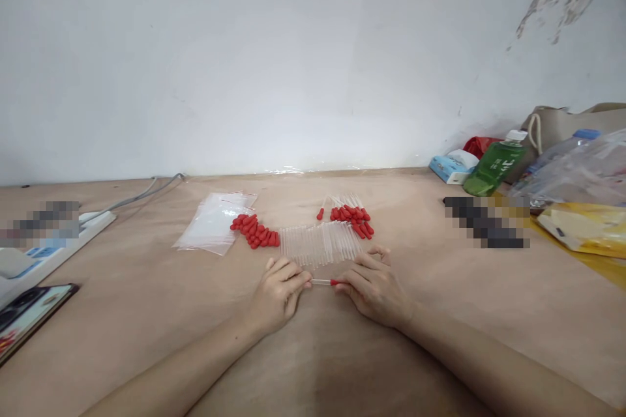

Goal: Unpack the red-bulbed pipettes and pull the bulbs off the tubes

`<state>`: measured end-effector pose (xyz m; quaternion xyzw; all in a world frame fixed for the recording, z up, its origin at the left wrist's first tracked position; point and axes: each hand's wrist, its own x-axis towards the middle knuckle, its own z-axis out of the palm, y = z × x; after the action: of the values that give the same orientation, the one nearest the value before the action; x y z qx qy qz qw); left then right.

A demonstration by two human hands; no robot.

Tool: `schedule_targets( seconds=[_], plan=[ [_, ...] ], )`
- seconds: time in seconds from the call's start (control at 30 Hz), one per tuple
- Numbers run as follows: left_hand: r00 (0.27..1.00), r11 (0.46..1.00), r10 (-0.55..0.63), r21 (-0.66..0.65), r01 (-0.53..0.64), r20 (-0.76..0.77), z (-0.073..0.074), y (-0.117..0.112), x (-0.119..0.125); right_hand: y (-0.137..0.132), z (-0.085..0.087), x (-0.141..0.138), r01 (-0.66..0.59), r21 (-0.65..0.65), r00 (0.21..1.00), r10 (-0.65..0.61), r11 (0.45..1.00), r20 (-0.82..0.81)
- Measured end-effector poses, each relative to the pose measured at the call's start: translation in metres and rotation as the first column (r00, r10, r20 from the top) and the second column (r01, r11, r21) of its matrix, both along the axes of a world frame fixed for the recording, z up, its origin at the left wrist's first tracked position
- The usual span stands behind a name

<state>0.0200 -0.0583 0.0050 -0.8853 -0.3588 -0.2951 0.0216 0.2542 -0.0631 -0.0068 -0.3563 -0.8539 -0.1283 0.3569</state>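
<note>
Between my two hands a clear glass dropper tube (321, 282) lies level, close above the table. My left hand (282, 288) pinches its left end. Closed on the red rubber bulb (334, 283) at the tube's right end is my right hand (372, 290); most of that bulb is hidden by the fingers. Just beyond the hands, a row of clear tubes (317, 242) lies side by side. Loose red bulbs (255, 231) are heaped at the row's left. Behind its right end lie several droppers with red bulbs fitted (349, 214).
Clear zip bags (215, 221) lie left of the bulbs. A power strip (92, 225) and a phone (36, 316) are at far left. To the right are a tissue pack (447, 169), a green bottle (495, 166) and plastic bags (581, 169). A wall (293, 65) stands behind the table.
</note>
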Motion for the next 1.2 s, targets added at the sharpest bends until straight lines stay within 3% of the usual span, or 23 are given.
schedule_targets(
  seconds=[0.17, 0.3, 0.4, 0.53, 0.77, 0.9, 1.2],
  plan=[
    [0.974, 0.991, 0.129, -0.051, -0.122, 0.185, -0.009, 0.007, -0.021, 0.017, 0.007, 0.026, 0.082, -0.1, 0.954, -0.107, 0.992, -0.28],
    [0.96, 0.978, 0.197, 0.024, -0.206, 0.2, -0.011, 0.018, -0.022, 0.041, 0.003, 0.041, 0.115, -0.218, 0.826, -0.216, 0.969, -0.521],
    [0.946, 0.963, 0.213, 0.114, -0.246, 0.244, -0.007, 0.029, -0.019, 0.056, -0.007, 0.051, 0.204, -0.346, 0.733, -0.377, 0.916, -0.566],
    [0.945, 0.959, 0.16, 0.184, -0.218, 0.284, -0.003, 0.043, -0.016, 0.07, -0.019, 0.059, 0.14, -0.503, 0.645, -0.464, 0.853, -0.607],
    [0.972, 0.96, 0.112, 0.228, -0.159, 0.207, -0.013, 0.051, -0.017, 0.075, -0.017, 0.051, 0.212, -0.481, 0.78, -0.444, 0.851, -0.441],
    [0.969, 0.965, 0.127, 0.199, -0.17, 0.212, -0.016, 0.048, -0.015, 0.072, -0.012, 0.046, 0.292, -0.457, 0.802, -0.475, 0.841, -0.362],
    [0.973, 0.979, 0.193, 0.048, -0.2, 0.128, -0.013, 0.039, -0.01, 0.067, -0.01, 0.044, 0.352, -0.359, 0.81, -0.474, 0.864, -0.347]
  ],
)
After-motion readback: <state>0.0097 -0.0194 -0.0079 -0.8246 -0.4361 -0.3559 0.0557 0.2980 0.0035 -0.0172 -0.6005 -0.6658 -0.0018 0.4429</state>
